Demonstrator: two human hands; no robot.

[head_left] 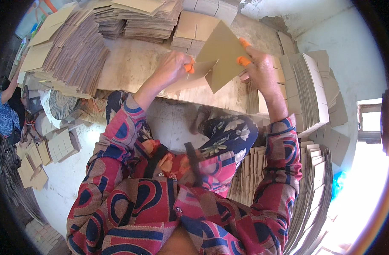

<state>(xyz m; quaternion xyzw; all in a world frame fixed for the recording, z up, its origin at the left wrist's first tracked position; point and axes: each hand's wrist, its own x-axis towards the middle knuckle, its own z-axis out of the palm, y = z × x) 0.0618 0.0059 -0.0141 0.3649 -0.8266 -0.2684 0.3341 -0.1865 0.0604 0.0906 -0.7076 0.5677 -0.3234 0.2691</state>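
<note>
Patterned sleeves [130,140] nearest. Your left hand [171,68] pinches flap [194,74], right hand [258,68] grips card [222,55] edge, holding it tilted over desk [135,63], stacks [305,89] beside.

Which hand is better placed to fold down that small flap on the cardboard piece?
Left, probably. The left hand already pinches the small flap, while the right hand grips the cardboard sheet at its far edge, steadying it.

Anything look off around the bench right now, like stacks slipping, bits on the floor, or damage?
Two things stand out. The tall cardboard stack at the bench's left end fans out and leans over the edge instead of sitting square. Below it, loose cardboard pieces lie scattered on the floor. The cardboard sheet held between the left hand and right hand looks undamaged.
</note>
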